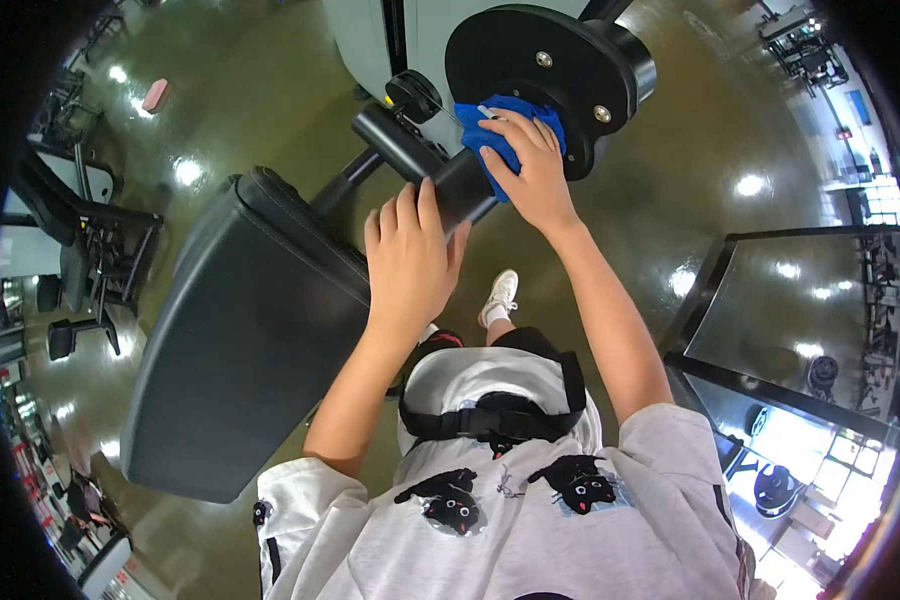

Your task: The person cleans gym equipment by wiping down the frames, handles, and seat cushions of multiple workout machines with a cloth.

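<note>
My right hand [533, 170] presses a crumpled blue cloth [483, 150] against the black bar where it meets a rounded black metal plate [495, 55] of a gym machine. Its fingers bend over the cloth, and a small white patch shows at the cloth's top edge. Lower and to the left, my left hand [408, 255] lies palm down with fingers stretched out, at the near side of the thick black bar [460, 188]. Nothing is held in it, and its palm is hidden. Left of this hand is a large black padded seat [260, 340].
A short black cylinder [395, 140] juts out near the bar. More gym machines [80, 230] stand at the left, and a dark-framed mirror or glass panel [790, 320] at the right. A pink block [155, 95] lies on the shiny floor. My white shoe [502, 292] shows below.
</note>
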Available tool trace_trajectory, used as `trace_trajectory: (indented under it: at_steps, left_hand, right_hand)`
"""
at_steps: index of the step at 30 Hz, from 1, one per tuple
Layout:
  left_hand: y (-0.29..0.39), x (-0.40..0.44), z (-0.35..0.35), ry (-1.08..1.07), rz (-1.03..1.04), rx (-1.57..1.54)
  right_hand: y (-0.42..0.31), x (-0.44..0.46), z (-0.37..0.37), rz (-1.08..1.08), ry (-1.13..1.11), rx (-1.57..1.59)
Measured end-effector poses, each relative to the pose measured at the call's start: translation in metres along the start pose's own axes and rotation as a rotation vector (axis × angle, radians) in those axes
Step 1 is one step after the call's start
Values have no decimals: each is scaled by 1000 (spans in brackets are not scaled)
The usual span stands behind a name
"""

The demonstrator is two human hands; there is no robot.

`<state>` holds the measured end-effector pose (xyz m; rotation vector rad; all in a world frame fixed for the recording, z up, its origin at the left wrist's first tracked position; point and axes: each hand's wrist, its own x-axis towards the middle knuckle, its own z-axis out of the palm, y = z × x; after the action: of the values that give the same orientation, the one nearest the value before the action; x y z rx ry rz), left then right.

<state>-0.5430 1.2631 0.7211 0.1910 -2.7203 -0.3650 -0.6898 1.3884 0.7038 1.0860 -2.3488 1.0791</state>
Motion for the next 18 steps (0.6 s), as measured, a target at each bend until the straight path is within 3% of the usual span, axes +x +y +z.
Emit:
trace_trajectory:
  at_steps: [6,11,13,14,16,18]
  left_hand:
    - [8,29,11,-60,-29,54]
    - [7,37,18,-56,-18,84]
    - [8,37,18,-52,-24,85]
    - [9,37,18,-45,-26,86]
    - [10,37,17,-47,-30,95]
    - [11,37,18,-42,-36,98]
  right_hand:
    - [13,20,-6,-92,-168,50]
    - [11,11,1,-55,-111,112]
    - [4,-8,9,78,227,175]
    - [1,-15,8,81,225,174]
    - [-8,-32,3,289,390,265]
    - [-8,-46,-10,458,352,297]
